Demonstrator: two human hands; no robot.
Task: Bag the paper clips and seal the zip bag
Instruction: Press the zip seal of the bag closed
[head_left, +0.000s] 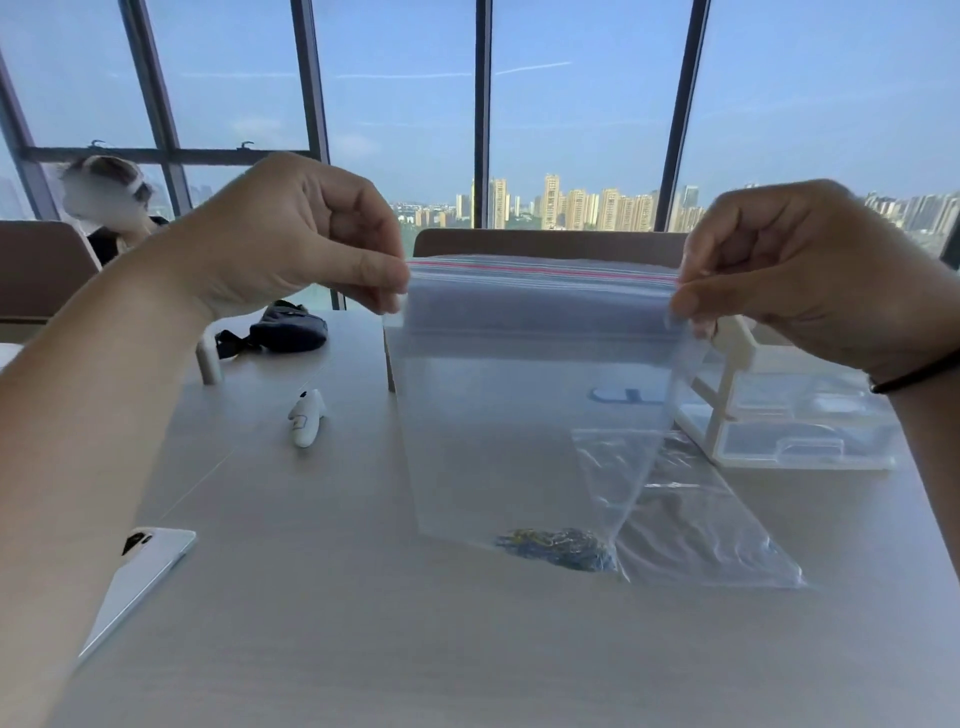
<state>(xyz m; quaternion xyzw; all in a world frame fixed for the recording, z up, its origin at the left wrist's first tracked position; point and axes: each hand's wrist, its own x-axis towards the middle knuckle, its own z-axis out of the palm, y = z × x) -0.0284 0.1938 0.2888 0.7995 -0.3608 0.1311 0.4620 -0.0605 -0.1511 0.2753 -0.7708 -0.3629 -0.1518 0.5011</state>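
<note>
Both hands hold the zip bag (519, 415) up above the table (363, 623): left hand (291, 244) pinches the top left corner between thumb and fingers, right hand (789, 275) pinches the top right corner likewise. Paper clips (558, 548) lie bunched in the bag's lower right corner, near the tabletop. At right rest a second clear bag (706, 525) and, farther off, a plastic box (800, 431).

A single head-worn view looks forward and slightly down across the table (322, 597), close to both raised hands; windows (582, 104) fill the upper half of the frame.
</note>
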